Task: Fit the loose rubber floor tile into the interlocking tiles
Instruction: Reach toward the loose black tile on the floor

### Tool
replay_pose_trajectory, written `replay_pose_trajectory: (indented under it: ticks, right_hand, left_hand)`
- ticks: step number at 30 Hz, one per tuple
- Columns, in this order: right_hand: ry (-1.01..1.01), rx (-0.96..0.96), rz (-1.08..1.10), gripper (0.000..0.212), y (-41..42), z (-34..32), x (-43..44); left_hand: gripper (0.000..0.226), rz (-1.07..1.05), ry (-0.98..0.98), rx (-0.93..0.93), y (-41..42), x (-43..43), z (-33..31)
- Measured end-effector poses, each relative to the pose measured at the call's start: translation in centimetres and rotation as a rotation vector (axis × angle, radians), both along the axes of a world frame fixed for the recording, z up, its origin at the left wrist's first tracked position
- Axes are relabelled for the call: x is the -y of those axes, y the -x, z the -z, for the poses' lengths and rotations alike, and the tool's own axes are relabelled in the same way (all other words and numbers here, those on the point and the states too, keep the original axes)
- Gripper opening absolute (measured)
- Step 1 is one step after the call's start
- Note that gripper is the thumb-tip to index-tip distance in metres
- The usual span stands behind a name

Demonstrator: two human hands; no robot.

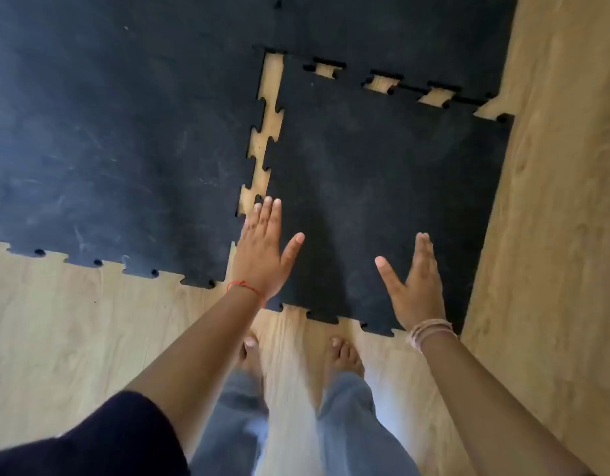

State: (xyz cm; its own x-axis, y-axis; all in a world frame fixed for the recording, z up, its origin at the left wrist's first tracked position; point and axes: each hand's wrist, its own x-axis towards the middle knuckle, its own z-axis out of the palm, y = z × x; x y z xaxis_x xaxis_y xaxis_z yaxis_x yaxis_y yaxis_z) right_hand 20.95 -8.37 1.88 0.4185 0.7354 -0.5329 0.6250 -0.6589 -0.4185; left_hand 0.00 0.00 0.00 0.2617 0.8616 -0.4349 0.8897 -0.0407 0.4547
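The loose black rubber tile (375, 187) lies flat on the wooden floor, in the corner formed by the joined black tiles (118, 132). A strip of bare wood (264, 146) shows along its left edge, and small gaps (379, 84) show along its far edge, so the teeth are not meshed. My left hand (267, 249) is spread over the tile's near left corner, fingers pointing away. My right hand (415, 283) is spread over the near right part of the tile. Neither hand holds anything.
Light wooden floor (73, 321) surrounds the mat at the near left and at the right (554, 201). My bare feet (296, 352) and jeans legs stand just before the tile's near toothed edge (331, 317).
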Motion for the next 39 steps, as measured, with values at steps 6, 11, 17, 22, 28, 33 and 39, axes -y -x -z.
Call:
replay_pose_trajectory:
  ticks: [6,11,17,22,28,33,39]
  right_hand:
    - [-0.064,0.188,-0.094,0.083,-3.9,11.1,-0.9]
    - [-0.143,0.465,-0.064,0.064,-7.7,16.7,-2.3]
    - [-0.125,0.580,0.221,0.066,-9.3,18.6,-4.0]
    - [-0.078,0.540,0.502,0.094,-10.8,18.4,-3.4]
    - [0.027,0.490,0.598,0.106,-11.9,17.3,-3.0]
    - [-0.063,0.468,0.626,0.109,-13.1,16.9,-2.9]
    - [0.014,0.352,0.673,0.093,-16.7,15.9,-3.8]
  left_hand:
    - [0.084,-0.025,-0.109,-0.062,-2.1,-1.8,8.6]
    - [0.084,-0.170,-0.130,-0.090,-4.4,-1.8,14.4]
    - [0.082,-0.326,-0.236,-0.138,-6.0,-1.9,16.4]
    - [0.085,-0.363,-0.254,-0.148,-6.5,-1.9,16.2]
    - [0.096,-0.378,-0.136,-0.099,-5.8,-2.8,15.0]
    - [0.097,-0.397,-0.132,-0.095,-5.9,-3.2,14.2]
    - [0.106,-0.403,-0.122,-0.161,-5.1,-5.4,12.4]
